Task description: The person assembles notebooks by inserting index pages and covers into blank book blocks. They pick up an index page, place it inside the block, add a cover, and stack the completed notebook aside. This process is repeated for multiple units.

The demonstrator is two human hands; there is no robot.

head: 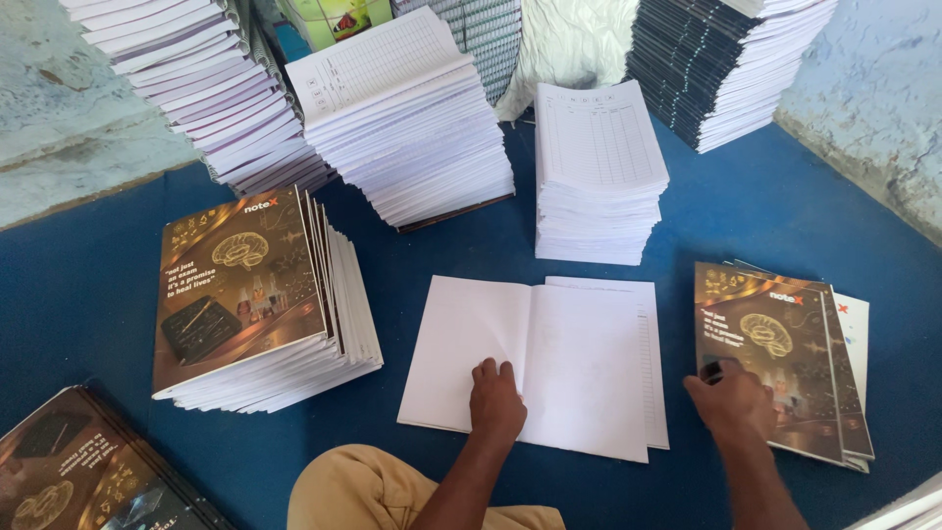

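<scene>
White paper sheets [549, 363] lie at centre frame; left hand [496, 402] presses them flat-fingered; right hand [731, 400] grasps brown cover [770, 353], lower right.

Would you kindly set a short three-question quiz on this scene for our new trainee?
1. True or false: the left hand rests on the open white pages.
2. What does the right hand touch?
3. Which colour is the floor covering: A red, B blue, C green?

Key: 1 true. 2 The top brown printed cover of the small pile. 3 B.
</scene>
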